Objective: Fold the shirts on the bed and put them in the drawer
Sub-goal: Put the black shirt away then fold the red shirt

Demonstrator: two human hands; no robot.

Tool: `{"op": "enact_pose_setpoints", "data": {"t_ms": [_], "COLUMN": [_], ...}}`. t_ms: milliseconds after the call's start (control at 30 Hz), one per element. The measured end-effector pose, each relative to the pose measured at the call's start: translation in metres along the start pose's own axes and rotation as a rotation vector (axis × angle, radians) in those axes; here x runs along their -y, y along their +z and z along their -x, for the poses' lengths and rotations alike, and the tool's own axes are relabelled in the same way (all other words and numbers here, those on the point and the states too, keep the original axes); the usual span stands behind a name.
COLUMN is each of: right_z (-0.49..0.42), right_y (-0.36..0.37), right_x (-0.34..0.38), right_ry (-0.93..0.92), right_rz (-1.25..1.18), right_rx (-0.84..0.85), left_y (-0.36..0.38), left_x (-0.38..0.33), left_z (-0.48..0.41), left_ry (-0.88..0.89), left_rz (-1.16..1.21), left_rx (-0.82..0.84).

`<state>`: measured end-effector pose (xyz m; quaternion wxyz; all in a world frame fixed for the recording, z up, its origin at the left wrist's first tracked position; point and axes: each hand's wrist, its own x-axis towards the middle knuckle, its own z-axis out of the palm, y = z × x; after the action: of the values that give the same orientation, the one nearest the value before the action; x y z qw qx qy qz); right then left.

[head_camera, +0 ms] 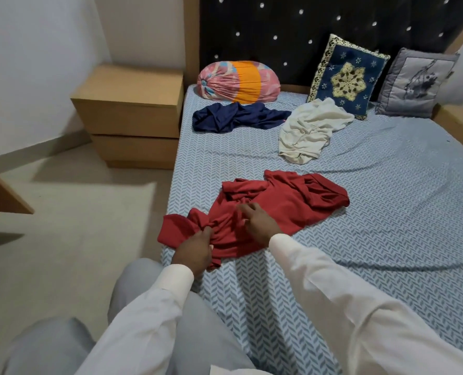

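Bed (373, 212) | drawers (135, 131) closed | left hand (195, 250) grips red shirt (281, 204) | right hand (257, 224): grip unclear

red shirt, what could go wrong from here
1. The red shirt is bunched where the left grip pinches it, so folding it now may set creases.
2. Its near corner lies at the bed edge and may slide to the floor.

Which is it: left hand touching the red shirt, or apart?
Touching. Head view: the left hand grips a bunched fold of the red shirt.
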<state>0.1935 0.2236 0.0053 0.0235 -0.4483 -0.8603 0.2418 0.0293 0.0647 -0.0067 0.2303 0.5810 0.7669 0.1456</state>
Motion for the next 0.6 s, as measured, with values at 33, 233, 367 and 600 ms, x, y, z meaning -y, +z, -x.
{"op": "enact_pose_setpoints", "data": {"t_ms": [33, 233, 367, 600], "right_z": [-0.009, -0.051, -0.049, 0.005], "right_y": [0.001, -0.003, -0.025, -0.044], "right_x": [0.007, 0.021, 0.018, 0.005], "right_ry": [-0.020, 0.155, 0.119, -0.128], "right_rz": [0.073, 0.360, 0.495, 0.539], "right_rx": [0.041, 0.062, 0.059, 0.029], "left_y": [-0.002, -0.001, 0.001, 0.007], "left_x": [0.002, 0.011, 0.011, -0.028], "left_z": [0.002, 0.007, 0.003, -0.029], "left_ry": [-0.018, -0.070, -0.044, 0.249], "left_rz": [0.047, 0.032, -0.020, -0.205], "left_rx": [-0.022, -0.073, -0.176, -0.087]}}
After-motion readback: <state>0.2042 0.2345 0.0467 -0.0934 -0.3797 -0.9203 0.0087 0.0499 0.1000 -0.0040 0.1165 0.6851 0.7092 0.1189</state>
